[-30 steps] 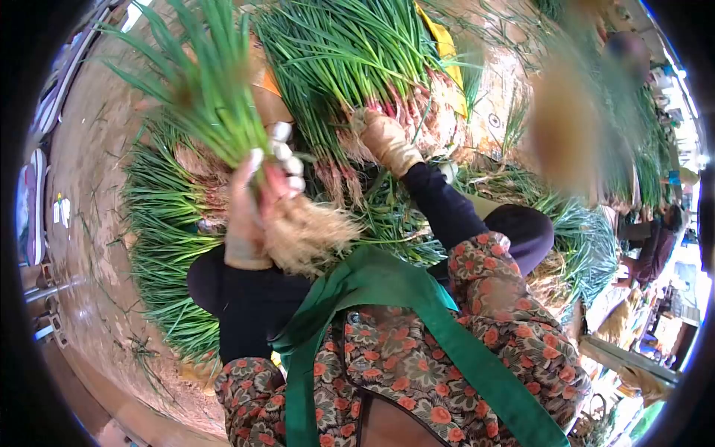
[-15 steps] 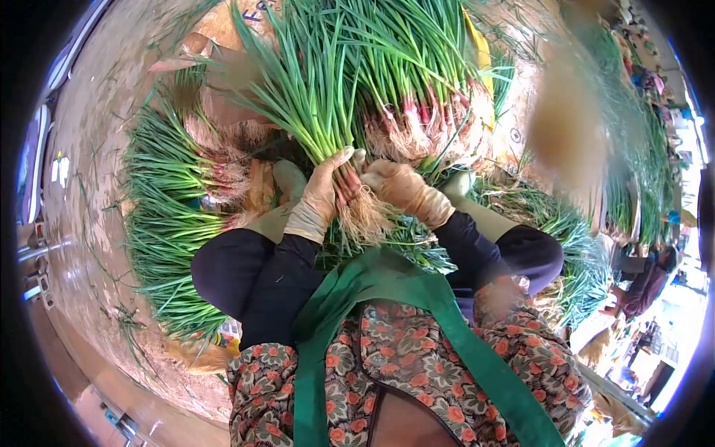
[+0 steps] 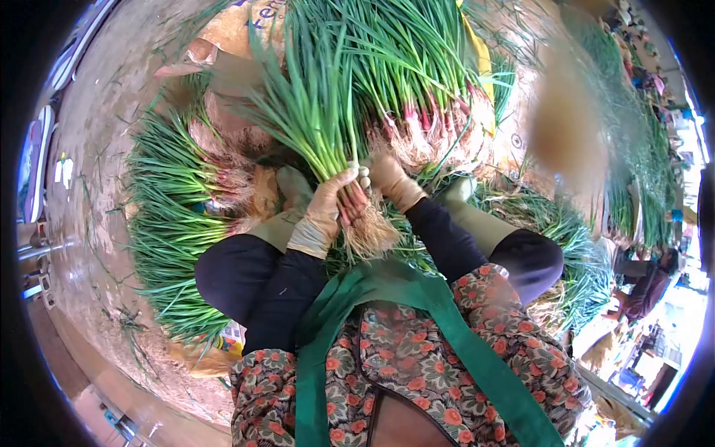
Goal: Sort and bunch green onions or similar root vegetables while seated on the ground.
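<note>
My left hand [image 3: 331, 200], in a pale glove, is wrapped round a bunch of green onions [image 3: 320, 145] just above the reddish bulbs. The bunch's leaves point up and away, and its stringy roots [image 3: 372, 235] hang below the fist toward my lap. My right hand [image 3: 393, 182], gloved too, is to the right of the bunch, close to the roots of a large heap of green onions [image 3: 417, 82]. Its fingers are blurred and partly hidden, so whether they hold anything does not show.
More green onions [image 3: 175, 246] lie in piles at my left, and others [image 3: 577, 246] lie beyond my right knee. A printed brown sack [image 3: 234, 33] is at the top. Loose leaves are scattered on the floor [image 3: 97, 216]. Another person [image 3: 652, 287] is at the far right.
My right hand has drawn away from the bunch's bulbs and moved up toward the large heap. My left hand keeps its hold, and the bunch has shifted slightly down and right.
</note>
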`<state>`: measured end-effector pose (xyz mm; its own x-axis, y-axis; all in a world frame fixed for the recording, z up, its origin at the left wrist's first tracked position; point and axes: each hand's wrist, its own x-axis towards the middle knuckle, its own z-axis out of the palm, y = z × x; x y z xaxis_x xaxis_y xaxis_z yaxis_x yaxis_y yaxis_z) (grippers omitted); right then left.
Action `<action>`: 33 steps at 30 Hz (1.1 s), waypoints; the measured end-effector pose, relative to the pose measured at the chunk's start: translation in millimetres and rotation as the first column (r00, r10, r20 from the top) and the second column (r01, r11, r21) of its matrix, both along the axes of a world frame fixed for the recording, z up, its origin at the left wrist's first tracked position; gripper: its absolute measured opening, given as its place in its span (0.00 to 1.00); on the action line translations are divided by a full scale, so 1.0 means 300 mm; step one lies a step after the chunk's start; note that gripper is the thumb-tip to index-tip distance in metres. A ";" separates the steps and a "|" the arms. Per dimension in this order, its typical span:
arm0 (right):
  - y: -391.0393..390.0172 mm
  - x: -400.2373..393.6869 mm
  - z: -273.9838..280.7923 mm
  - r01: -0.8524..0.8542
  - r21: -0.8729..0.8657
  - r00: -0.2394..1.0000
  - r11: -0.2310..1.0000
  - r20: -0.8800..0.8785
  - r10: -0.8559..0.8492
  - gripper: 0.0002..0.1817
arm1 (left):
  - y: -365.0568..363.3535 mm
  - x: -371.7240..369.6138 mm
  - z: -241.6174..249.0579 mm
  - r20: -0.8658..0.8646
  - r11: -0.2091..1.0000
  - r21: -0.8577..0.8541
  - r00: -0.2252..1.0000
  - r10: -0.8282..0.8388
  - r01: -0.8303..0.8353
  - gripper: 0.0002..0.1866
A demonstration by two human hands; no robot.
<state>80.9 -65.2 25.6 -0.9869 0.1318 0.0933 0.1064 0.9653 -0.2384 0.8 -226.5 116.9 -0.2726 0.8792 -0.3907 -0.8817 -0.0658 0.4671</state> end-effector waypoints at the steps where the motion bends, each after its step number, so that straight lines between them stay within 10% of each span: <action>1: -0.043 0.071 -0.004 0.044 -0.049 0.989 0.998 0.145 -0.036 0.08 | -0.009 -0.012 0.023 -0.016 1.000 0.012 1.000 0.002 -0.001 0.17; 3: -0.050 0.131 -0.046 0.076 -0.405 0.802 0.911 0.568 0.186 0.10 | 0.002 -0.016 0.072 -0.013 0.987 -0.031 0.987 0.157 -0.158 0.17; 7: 0.090 0.066 -0.021 -0.292 0.361 0.956 0.886 0.098 0.275 0.14 | 0.009 -0.047 0.061 0.134 0.991 0.010 0.982 0.130 -0.133 0.17; 9: 0.120 -0.056 0.258 0.426 -0.279 0.882 0.861 -0.083 -0.463 0.16 | 0.013 -0.062 -0.014 0.189 0.996 0.007 0.978 0.090 -0.093 0.17; 11: 0.159 -0.131 0.325 0.552 0.003 0.823 0.834 0.159 -0.546 0.19 | 0.011 -0.056 -0.023 0.110 0.991 -0.012 0.985 0.134 -0.134 0.17; 17: 0.078 -0.035 0.341 0.257 -0.528 0.957 0.809 0.254 -0.139 0.20 | 0.001 -0.062 0.001 -0.076 0.953 -0.302 0.997 -0.018 -0.006 0.17; 19: -0.004 0.039 0.386 0.247 -0.745 0.961 0.620 0.269 -0.059 0.24 | 0.011 -0.065 0.004 -0.018 0.951 -0.302 0.997 -0.078 0.069 0.17; 21: 0.035 0.160 0.497 0.416 -0.901 0.861 0.124 0.347 -0.373 0.19 | 0.008 -0.063 0.024 0.000 0.971 -0.238 0.999 -0.033 0.032 0.15; 22: 0.159 0.272 0.449 0.125 -0.992 0.869 -0.025 0.122 -0.480 0.16 | 0.022 -0.046 0.020 0.034 0.970 -0.236 0.997 0.071 -0.061 0.14; 23: 0.355 0.426 0.423 0.357 -0.746 0.853 0.562 0.016 -0.521 0.16 | 0.034 -0.034 0.011 0.069 0.959 -0.237 0.982 0.176 -0.155 0.13; 24: 0.389 0.497 0.573 0.308 -0.848 0.727 0.431 -0.083 -0.681 0.15 | 0.012 -0.058 -0.031 0.086 0.989 -0.139 0.994 0.068 -0.055 0.13; 25: 0.498 0.636 0.604 0.486 -0.555 0.717 0.675 -0.189 -0.671 0.15 | 0.009 -0.061 -0.026 0.065 0.988 -0.140 0.995 0.081 -0.072 0.13; 27: 0.672 0.905 0.671 0.607 0.291 0.790 0.740 -0.324 -0.521 0.12 | 0.013 -0.052 0.009 0.025 0.985 -0.137 0.994 0.105 -0.101 0.13; 28: 0.857 1.104 0.563 0.846 -0.038 0.498 0.532 -0.300 -0.814 0.09 | 0.018 -0.046 0.034 0.041 0.983 -0.143 0.992 0.121 -0.114 0.13; 30: 0.831 1.216 0.549 0.666 0.441 0.680 0.602 -0.027 -0.733 0.10 | 0.026 -0.053 0.012 0.072 0.991 -0.100 0.992 0.100 -0.093 0.13; 33: 0.737 0.981 0.577 0.758 -0.016 0.652 0.652 0.024 -0.758 0.13 | 0.054 -0.042 -0.032 0.066 0.988 -0.085 0.988 0.138 -0.133 0.16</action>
<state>375.1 155.9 198.6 -0.5435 0.8367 0.0676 0.8023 0.5415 -0.2512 -11.8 -210.3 107.2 -0.3560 0.8011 -0.4812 -0.8984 -0.1518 0.4120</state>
